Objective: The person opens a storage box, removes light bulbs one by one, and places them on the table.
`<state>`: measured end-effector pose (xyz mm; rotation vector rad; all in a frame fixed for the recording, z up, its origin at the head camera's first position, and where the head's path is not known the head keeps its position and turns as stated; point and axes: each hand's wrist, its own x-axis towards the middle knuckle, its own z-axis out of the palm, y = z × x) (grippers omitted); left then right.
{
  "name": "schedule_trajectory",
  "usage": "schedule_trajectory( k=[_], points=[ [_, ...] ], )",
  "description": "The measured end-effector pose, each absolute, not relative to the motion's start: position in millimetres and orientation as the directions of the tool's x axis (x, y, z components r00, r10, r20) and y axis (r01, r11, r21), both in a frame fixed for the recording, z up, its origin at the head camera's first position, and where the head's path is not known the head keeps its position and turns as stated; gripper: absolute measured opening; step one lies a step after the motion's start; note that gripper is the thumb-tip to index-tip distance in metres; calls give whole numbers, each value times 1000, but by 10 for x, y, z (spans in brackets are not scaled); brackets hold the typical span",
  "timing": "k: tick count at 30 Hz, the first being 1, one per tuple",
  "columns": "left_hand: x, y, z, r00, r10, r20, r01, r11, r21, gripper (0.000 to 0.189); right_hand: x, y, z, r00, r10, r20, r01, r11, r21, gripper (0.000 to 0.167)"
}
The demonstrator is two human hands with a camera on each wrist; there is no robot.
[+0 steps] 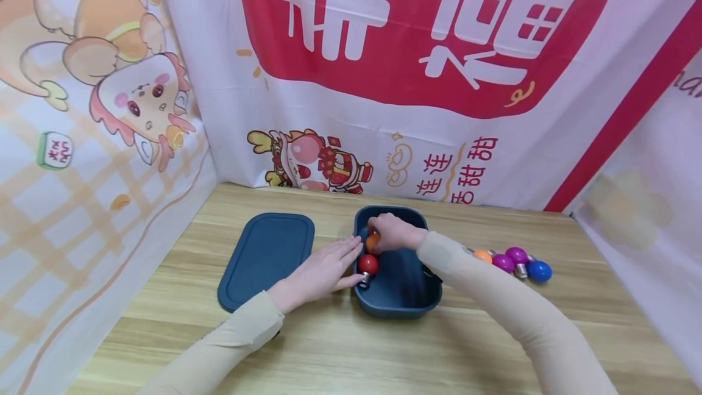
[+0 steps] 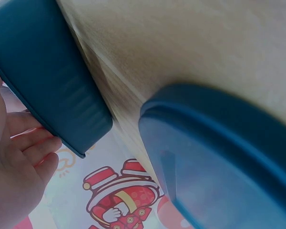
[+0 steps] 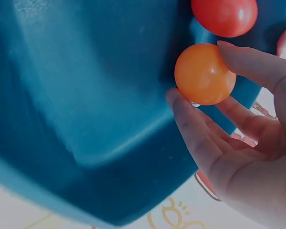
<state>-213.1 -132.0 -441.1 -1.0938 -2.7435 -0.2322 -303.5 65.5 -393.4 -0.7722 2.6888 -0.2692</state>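
A dark blue rectangular box [image 1: 397, 311] stands uncovered on the wooden table. My left hand [image 1: 323, 270] lies at its left wall, the extended fingertips on the rim and the thumb beside the metal base of a red light bulb [image 1: 368, 264]. That red bulb lies inside, along the left wall. Reaching into the far left part of the box, my right hand [image 1: 395, 231] pinches an orange light bulb [image 3: 205, 74] between thumb and fingers. The orange bulb's metal base is mostly hidden behind the fingers. In the right wrist view, the red bulb [image 3: 225, 16] sits close beside it.
A flat dark blue lid [image 1: 269, 258] lies left of the box. To the right, near my right sleeve, is a cluster of bulbs: an orange one [image 1: 482, 255], purple ones [image 1: 516, 255] and a blue one [image 1: 540, 270]. A printed cloth [image 1: 351, 163] hangs behind the table.
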Motion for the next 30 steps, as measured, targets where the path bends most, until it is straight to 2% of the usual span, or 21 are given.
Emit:
schedule_trajectory(
  k=[5, 12, 22, 30],
  points=[
    [-2124, -1330, -4407, -726, 650, 224, 680, 727, 96, 68, -2995, 758, -3849, -805, -548, -228, -483, 828, -284, 37],
    [-2137, -1329, -4424, -718, 652, 244, 687, 720, 96, 68, -2934, 968, -3785, -780, -617, -107, -572, 772, -278, 33],
    [-2155, -1323, -4444, -729, 647, 223, 679, 725, 117, 70, -2827, 1236, -3685, -794, -606, -57, -560, 764, -319, 34],
    [-2151, -1312, -4454, -724, 650, 233, 685, 719, 123, 69, -2716, 1461, -3594, -777, -627, 66, -604, 710, -363, 31]
  ],
)
